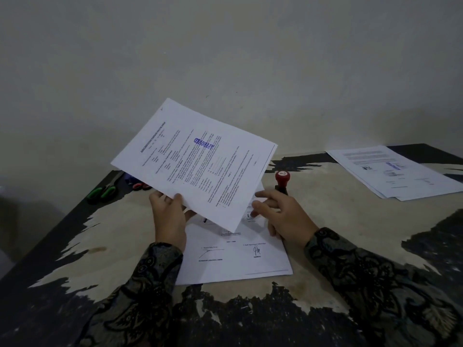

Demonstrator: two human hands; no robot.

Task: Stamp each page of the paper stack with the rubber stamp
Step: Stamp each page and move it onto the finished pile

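The left hand point(168, 216) pinches a stamped sheet point(198, 159) by its near edge above the stack point(240, 261) at the tabletop's near middle, thin paper likely to droop, while the right hand point(283, 216) rests open-fingered there, the rubber stamp point(282, 180) upright just behind.

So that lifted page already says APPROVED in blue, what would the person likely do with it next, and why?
Probably carry the stamped white sheet, held by the left hand, over to the pile of stamped papers at the table's far right. That would bare the unstamped page below, where the right hand rests, close to the upright red-topped rubber stamp.
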